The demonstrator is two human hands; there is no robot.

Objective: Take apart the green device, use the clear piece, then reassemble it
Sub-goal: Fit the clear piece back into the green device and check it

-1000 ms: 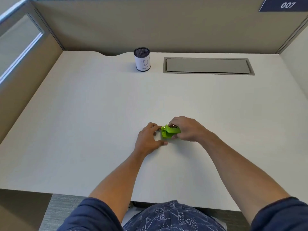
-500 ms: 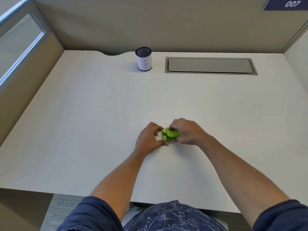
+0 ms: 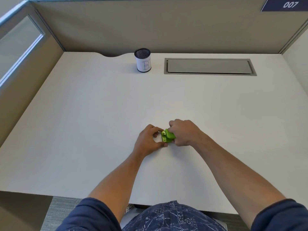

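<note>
A small bright green device (image 3: 168,135) sits on the white desk (image 3: 83,130) near its middle front. My right hand (image 3: 184,132) curls over the device's right half and grips it from above. My left hand (image 3: 150,139) pinches the device's left end between forefinger and thumb. That left end shows a lighter green face with small round marks. Any clear piece is hidden under my fingers or too small to make out.
A black mesh cup (image 3: 142,62) with a white paper label stands at the back of the desk. To its right lies a grey cable hatch (image 3: 209,66) set flush in the top. Partition walls close the back and sides.
Both hands have stayed on the green device. It has turned slightly in my grip, its left end now facing more toward my left hand.
</note>
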